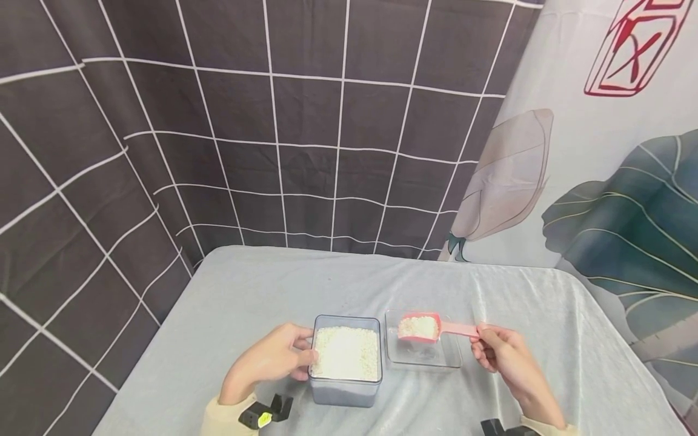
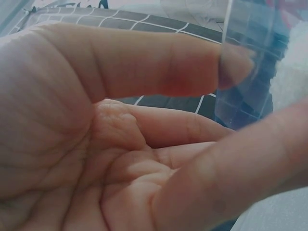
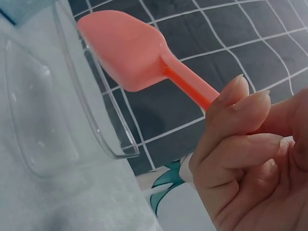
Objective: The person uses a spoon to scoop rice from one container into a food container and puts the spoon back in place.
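My right hand (image 1: 504,354) pinches the handle of a pink scoop (image 1: 459,329) heaped with white rice (image 1: 422,327). The scoop is held level above a shallow clear tray (image 1: 425,365); in the right wrist view its smooth underside faces the camera. My left hand (image 1: 280,351) holds the left wall of a bluish see-through container (image 1: 346,393) filled with rice (image 1: 349,354). In the left wrist view, one fingertip (image 2: 236,67) shows through the container's wall.
Container and tray stand side by side on a table with a pale grey cloth (image 1: 305,278). Behind the table hangs a dark curtain with white grid lines (image 1: 305,109). A printed white curtain (image 1: 567,121) hangs at the right. Both wrists wear black straps.
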{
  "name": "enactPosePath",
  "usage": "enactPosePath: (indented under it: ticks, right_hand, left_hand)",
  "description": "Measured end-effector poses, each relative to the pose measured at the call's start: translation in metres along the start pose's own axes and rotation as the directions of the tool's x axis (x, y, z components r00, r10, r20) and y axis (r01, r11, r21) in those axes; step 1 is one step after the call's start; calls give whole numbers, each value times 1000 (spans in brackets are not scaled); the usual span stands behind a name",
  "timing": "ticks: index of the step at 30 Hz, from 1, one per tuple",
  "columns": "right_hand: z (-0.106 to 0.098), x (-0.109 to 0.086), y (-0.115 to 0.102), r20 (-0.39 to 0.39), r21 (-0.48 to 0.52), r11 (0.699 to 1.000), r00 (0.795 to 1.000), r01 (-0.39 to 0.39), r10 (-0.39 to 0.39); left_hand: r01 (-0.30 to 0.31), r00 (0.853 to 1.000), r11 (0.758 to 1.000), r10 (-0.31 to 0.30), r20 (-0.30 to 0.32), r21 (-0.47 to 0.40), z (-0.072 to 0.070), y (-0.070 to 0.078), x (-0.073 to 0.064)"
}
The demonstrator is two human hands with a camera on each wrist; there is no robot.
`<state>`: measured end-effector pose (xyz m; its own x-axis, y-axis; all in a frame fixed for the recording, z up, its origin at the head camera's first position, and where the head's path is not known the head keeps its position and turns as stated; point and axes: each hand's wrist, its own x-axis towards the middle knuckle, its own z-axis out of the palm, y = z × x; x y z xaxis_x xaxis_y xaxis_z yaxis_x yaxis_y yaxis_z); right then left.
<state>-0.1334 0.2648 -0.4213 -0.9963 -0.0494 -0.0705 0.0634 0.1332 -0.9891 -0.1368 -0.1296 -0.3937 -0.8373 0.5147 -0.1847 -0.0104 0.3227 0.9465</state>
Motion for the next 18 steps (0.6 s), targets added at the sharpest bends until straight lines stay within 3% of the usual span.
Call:
enactPosePath:
  ticks: [6,14,18]
  right_hand:
    - [6,-1,0,-57,-156,988,998,-4,-5]
    - [9,-1,-4,-53,-281,960,998,9,-25]
    - [12,-4,-8,-76,-374,927,995,37,-71]
  left_hand:
    - [21,1000,1000,-21,-15,10,0,1,-1]
    - [7,1000,1000,-7,-11,11,1,1,-1]
    - [2,1000,1000,-2,-10,10,1,0,-1]
